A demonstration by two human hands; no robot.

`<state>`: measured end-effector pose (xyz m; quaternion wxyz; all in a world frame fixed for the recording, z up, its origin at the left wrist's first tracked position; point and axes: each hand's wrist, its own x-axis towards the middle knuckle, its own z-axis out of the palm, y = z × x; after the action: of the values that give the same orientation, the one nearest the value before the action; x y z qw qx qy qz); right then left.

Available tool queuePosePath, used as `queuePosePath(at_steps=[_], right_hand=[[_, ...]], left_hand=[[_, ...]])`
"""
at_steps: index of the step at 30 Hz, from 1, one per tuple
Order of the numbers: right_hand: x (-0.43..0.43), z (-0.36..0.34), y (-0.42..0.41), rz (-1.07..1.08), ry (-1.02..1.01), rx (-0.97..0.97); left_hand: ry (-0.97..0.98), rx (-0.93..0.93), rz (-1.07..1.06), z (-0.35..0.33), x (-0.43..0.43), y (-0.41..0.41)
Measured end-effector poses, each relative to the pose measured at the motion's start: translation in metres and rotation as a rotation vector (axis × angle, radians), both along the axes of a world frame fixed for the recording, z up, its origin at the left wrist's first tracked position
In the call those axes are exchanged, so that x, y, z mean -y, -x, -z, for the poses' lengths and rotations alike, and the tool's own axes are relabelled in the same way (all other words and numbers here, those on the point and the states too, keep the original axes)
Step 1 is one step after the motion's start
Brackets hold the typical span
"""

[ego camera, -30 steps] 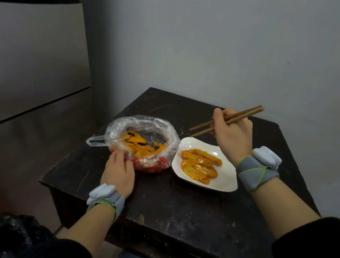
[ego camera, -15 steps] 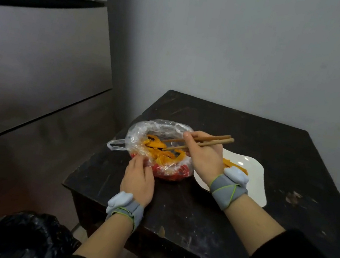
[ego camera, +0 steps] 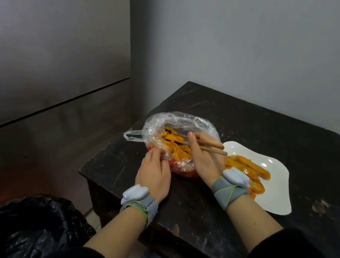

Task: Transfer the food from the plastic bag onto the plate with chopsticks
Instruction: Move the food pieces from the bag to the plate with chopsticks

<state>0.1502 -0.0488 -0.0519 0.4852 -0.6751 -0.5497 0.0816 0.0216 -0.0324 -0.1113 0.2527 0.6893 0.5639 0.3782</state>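
A black rubbish bag [ego camera: 21,230] sits at 7 o'clock below the bench [ego camera: 207,212]. The left hand [ego camera: 154,172] pinches the plastic bag [ego camera: 179,122]; the right hand [ego camera: 204,159] grips chopsticks [ego camera: 210,147], tips in the orange food [ego camera: 174,139]. At 3 o'clock, the plate [ego camera: 275,190] lies partly behind the right wrist.

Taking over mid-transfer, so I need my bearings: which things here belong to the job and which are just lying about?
In the job:
plastic bag, pinched by left hand
chopsticks in right hand
orange food
white plate

Lying about:
black bin bag on the floor
dark table, only the work surface
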Motion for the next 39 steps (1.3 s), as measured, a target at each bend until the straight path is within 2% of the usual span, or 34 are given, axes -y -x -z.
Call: queuePosePath(at_steps=[4, 6, 10, 14, 23, 28, 33, 39], right_hand=[[-0.007, 0.003, -0.001, -0.001, 0.027, -0.008], [-0.009, 0.001, -0.003, 0.03, -0.003, -0.044], [-0.007, -0.006, -0.004, 0.117, -0.054, 0.003], [-0.009, -0.005, -0.004, 0.104, -0.043, -0.057], [-0.019, -0.001, 0.003, -0.007, -0.034, 0.045], [-0.023, -0.005, -0.001, 0.057, -0.092, 0.11], [-0.019, -0.016, -0.015, 0.134, -0.102, -0.001], [-0.009, -0.023, -0.036, 0.238, -0.107, -0.405]], left_hand=[[-0.002, -0.01, -0.006, 0.001, 0.0, 0.0], [0.0, -0.019, 0.003, 0.002, -0.001, 0.0], [0.011, -0.033, 0.006, 0.002, -0.002, -0.001], [0.004, -0.025, -0.002, 0.002, -0.001, -0.001], [-0.006, -0.029, 0.005, 0.001, -0.001, -0.001], [0.0, -0.03, 0.015, 0.0, -0.001, -0.001], [-0.006, -0.036, 0.019, 0.0, -0.002, 0.0], [0.011, -0.052, 0.031, 0.001, 0.0, -0.002]])
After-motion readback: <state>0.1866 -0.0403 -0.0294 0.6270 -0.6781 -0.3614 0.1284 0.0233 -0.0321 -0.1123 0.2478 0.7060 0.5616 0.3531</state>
